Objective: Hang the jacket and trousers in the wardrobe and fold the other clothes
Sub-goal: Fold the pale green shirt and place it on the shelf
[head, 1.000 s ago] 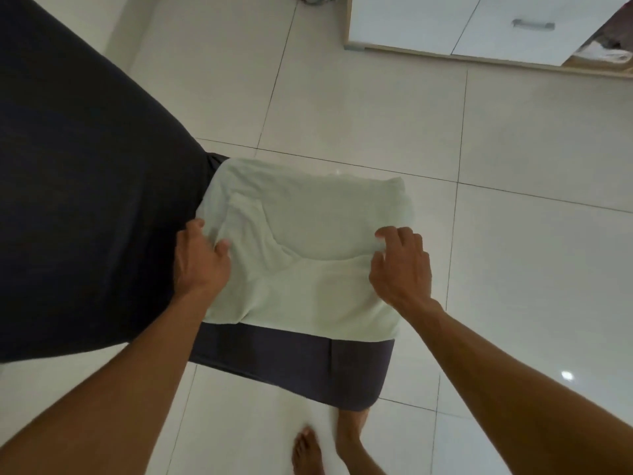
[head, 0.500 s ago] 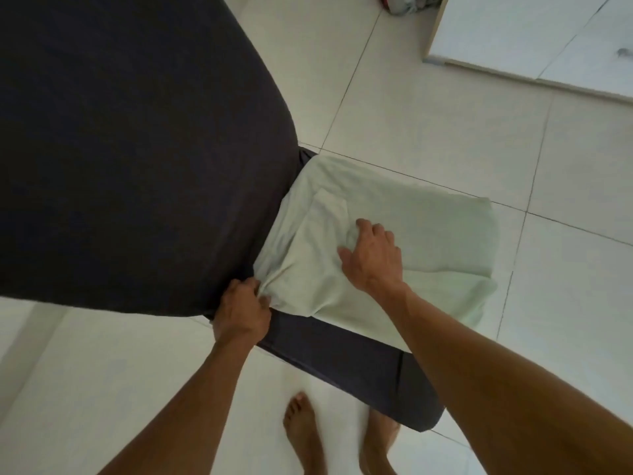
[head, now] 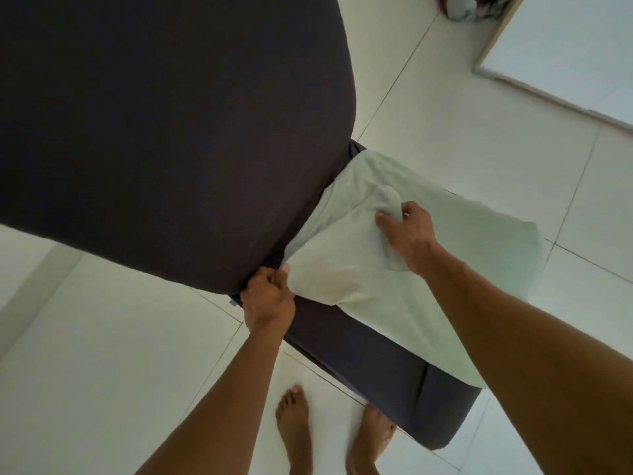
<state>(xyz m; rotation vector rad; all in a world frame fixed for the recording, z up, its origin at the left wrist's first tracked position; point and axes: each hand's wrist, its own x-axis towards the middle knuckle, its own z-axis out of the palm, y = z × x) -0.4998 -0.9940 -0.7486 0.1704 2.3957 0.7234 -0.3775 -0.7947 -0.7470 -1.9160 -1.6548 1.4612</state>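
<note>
- Pinching the near left corner of the pale green garment (head: 428, 269), the left hand (head: 269, 301) has its fingers curled tight on the cloth, right at the edge of the big dark cushion (head: 164, 132).
- Over to the right hand (head: 409, 236): it sits on top of the garment near the middle, thumb and fingers bunching up a raised fold of fabric.
- That garment lies spread across a dark padded stool (head: 376, 365), its far edge drooping over the stool's right side, its left edge tucked against the dark cushion.
- The stool's dark front face shows below the cloth, running down towards the person's feet.
- Two bare feet (head: 296, 426) stand on the white tiled floor (head: 102, 354), just beside the stool's near end; the right foot is partly hidden by it.
- Top right, a white cabinet (head: 561, 46) with a light wooden edge stands well apart from the stool.
- Beside the cabinet, at the top edge, a small heap of mixed clothes (head: 462, 6) lies on the floor, too blurred to identify.
</note>
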